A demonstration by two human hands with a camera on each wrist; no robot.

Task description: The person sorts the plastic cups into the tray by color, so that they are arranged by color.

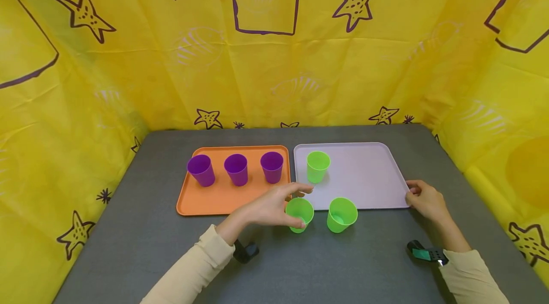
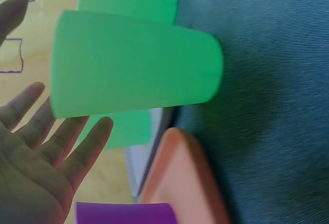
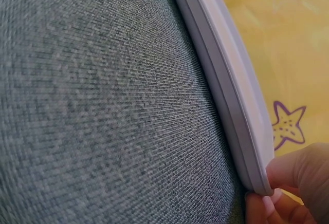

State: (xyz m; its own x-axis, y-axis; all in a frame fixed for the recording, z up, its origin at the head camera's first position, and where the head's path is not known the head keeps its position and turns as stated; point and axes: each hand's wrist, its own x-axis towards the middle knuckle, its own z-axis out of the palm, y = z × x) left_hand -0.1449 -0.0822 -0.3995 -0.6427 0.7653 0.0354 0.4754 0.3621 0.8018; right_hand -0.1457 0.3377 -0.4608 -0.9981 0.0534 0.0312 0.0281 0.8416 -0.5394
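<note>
My left hand (image 1: 272, 206) reaches around a green cup (image 1: 302, 207) on the table, at the near left corner of the pale lilac tray (image 1: 360, 175). In the left wrist view its fingers (image 2: 85, 149) are spread behind the cup, and the thumb stands apart from it. A second green cup (image 1: 341, 216) stands just right of that one, by the tray's near edge. Another green cup (image 1: 317, 168) is on the left part of the lilac tray. My right hand (image 1: 429, 201) pinches the tray's near right corner between thumb and fingers.
An orange tray (image 1: 210, 205) lies to the left, bearing three purple cups (image 1: 236, 170) in a row. Both trays sit on a dark grey table (image 1: 334, 266). A yellow patterned cloth (image 1: 266, 70) hangs behind and along the sides.
</note>
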